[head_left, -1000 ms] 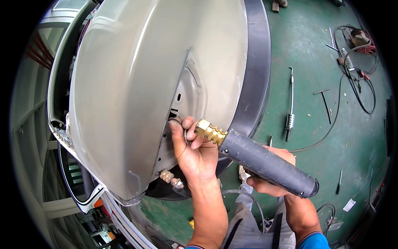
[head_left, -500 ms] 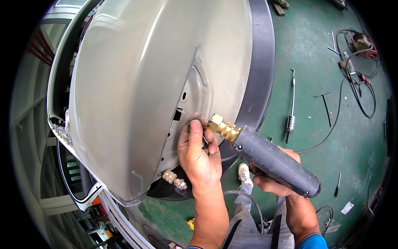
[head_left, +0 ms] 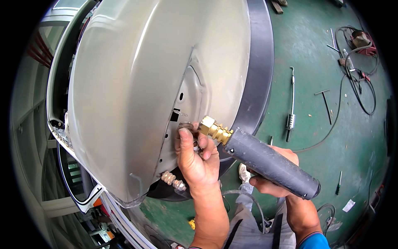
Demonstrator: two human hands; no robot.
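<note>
My left hand (head_left: pixel 198 166) pinches a small round metal washer (head_left: pixel 186 125) between thumb and fingertips. A second small ring (head_left: pixel 196 144) shows among its curled fingers. My right hand (head_left: pixel 275 166) is wrapped round the thick black body of a spot-welding gun (head_left: pixel 269 159). The gun's brass tip (head_left: pixel 209 125) points left, close beside my left fingertips. Behind them is the recess of a beige car body panel (head_left: pixel 124 95). A thin pale strip (head_left: pixel 180 113) sticks out by a square black hole (head_left: pixel 175 115), just above the washer.
A threaded brass-and-metal clamp (head_left: pixel 173 181) sits at the panel's lower edge, near a cable (head_left: pixel 255 201). On the green floor (head_left: pixel 306 54) lie a slide hammer (head_left: pixel 291 112), a T-handle wrench (head_left: pixel 326 106), a screwdriver (head_left: pixel 339 182) and coiled cables (head_left: pixel 352 83). Dark trim (head_left: pixel 261 62) edges the panel.
My left hand has moved slightly left and down, uncovering more of the thin strip. The gun has shifted left with my right hand. Both hands keep their hold.
</note>
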